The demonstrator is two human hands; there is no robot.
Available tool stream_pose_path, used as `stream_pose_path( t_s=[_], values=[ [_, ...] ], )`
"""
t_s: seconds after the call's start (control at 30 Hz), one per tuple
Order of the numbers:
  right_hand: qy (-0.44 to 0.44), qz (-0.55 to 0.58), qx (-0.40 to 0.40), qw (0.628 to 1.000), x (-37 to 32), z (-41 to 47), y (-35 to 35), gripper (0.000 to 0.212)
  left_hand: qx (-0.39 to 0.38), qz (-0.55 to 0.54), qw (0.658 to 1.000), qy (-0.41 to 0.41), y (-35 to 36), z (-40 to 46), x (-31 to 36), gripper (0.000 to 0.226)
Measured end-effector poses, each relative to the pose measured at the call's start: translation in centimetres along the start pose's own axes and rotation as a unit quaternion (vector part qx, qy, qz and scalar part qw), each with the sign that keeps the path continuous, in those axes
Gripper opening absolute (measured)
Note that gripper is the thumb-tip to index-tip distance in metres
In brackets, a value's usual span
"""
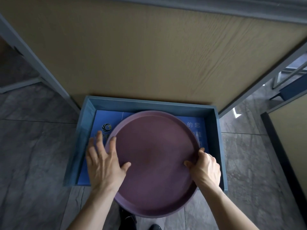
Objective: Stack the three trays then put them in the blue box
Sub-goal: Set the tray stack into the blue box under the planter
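Grey tiled floor (33, 146) under blue box (221, 146); our right hand (205, 170) pinches tray (154, 160) rim at 3 o'clock, left hand (103, 163) spread at 9, box directly beneath.

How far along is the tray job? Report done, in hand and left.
Done: cannot confirm the stacking; only one purple tray shows from above.
In hand: right hand grips its rim, left hand lies open on the other side, tray over the blue box.
Left: lower it in and let go.

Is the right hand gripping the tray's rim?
Yes, the right hand is closed over the rim of the purple tray above the blue box.
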State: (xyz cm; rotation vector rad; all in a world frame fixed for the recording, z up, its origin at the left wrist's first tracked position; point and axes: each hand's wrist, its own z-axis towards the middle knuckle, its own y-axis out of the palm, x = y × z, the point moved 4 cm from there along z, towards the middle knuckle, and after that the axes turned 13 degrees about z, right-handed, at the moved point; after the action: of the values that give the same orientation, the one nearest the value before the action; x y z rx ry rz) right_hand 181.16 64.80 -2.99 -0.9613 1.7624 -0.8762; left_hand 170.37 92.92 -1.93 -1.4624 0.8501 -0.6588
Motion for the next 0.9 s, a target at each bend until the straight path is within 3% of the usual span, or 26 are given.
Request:
stream_pose_path(
  t_s=[0.1,0.17,0.27,0.37,0.9],
  values=[
    [-0.031,0.000,-0.006,1.000,-0.4,-1.0,0.0,0.094,-0.026,-0.004,0.998,0.062,0.4,-0.4,0.4,0.102],
    [-0.120,-0.011,-0.005,0.993,-1.1,-1.8,0.2,0.108,-0.047,-0.024,0.994,0.094,1.0,-0.9,0.7,0.105],
    [-0.228,-0.037,-0.093,0.969,-1.8,-2.3,1.5,0.123,-0.093,-0.049,0.987,0.124,2.1,-1.6,1.3,0.117],
    [-0.235,-0.086,-0.135,0.959,-1.6,-2.3,2.6,0.131,-0.111,-0.038,0.984,0.133,2.5,-2.0,1.6,0.126],
    [-0.225,-0.091,-0.130,0.961,-1.2,-1.9,3.2,0.133,-0.116,-0.047,0.985,0.123,2.4,-1.8,2.2,0.127]
  ],
)
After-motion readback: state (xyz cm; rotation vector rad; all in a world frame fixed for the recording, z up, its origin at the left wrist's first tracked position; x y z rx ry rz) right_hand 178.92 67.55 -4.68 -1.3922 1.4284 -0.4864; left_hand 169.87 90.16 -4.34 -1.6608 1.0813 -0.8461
